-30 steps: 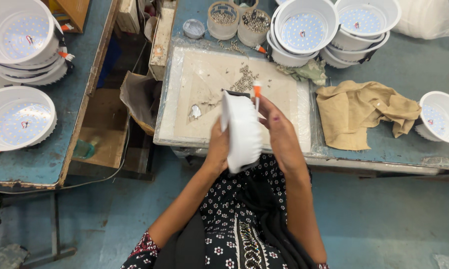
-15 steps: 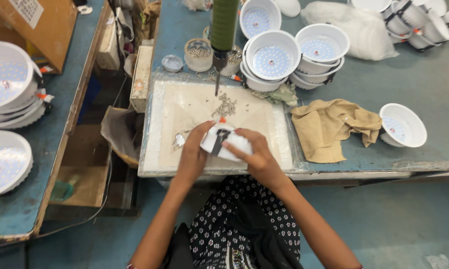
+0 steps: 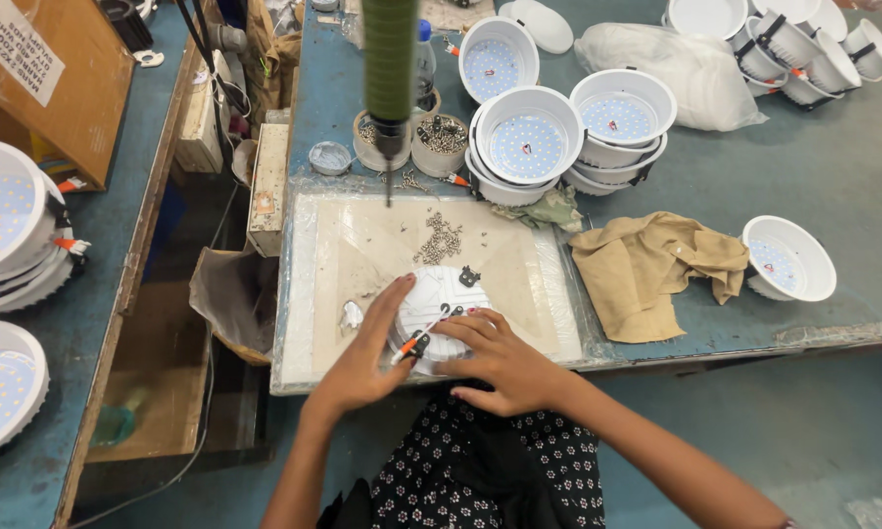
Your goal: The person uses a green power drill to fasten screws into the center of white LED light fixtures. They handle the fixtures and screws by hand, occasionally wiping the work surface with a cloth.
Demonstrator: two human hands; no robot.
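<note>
A person works at a blue surface (image 3: 833, 176), seen from above. Near the lower centre of the frame, a round white lamp housing (image 3: 439, 302) lies back-up on a pale work mat (image 3: 519, 284). The left hand (image 3: 362, 358) rests spread along its left rim, fingers pointing up-frame. The right hand (image 3: 500, 358) lies on its lower right edge, fingers reaching left toward an orange-tipped wire clip (image 3: 411, 345), though whether it pinches the clip I cannot tell. Both hands touch the housing, which sits just above them. A green hanging screwdriver (image 3: 389, 69) dangles above, at upper centre, over loose screws (image 3: 441, 238).
</note>
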